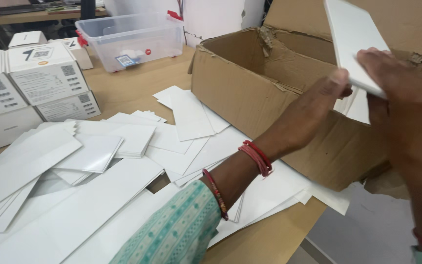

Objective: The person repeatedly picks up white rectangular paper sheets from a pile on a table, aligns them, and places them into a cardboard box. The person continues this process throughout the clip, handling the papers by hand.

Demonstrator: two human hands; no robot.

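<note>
A person's two bare hands hold one stack of flat white cards [355, 41] above an open, torn brown cardboard box [264, 93]. The left hand [313, 110], with red bangles on the wrist and a pale green patterned sleeve behind it, reaches across the box; its thumb presses the near lower edge of the stack, while the other fingers are hidden behind the cards, so how they curl cannot be told. The right hand [401, 98] closes over the stack's lower end, fingers [374, 61] wrapped across the smooth white face. The stack stands tilted, its upper end rising past the fingertips and out of the top of the view. Just below the fingers, inside the box, a few more white sheets [355, 105] lean against the far wall. Well left of the fingers, many long, glossy white card strips [74, 195] lie strewn and overlapping on the wooden table [142, 78], so a good deal seems already out of the box while some remains inside. Beyond the strips stand small white printed cartons [45, 78], and farther off a clear plastic tub [133, 39] with red latches. The box's cardboard is rough, creased and ragged at the rim; the cards are thin, stiff, rectangular and sharp-edged.
</note>
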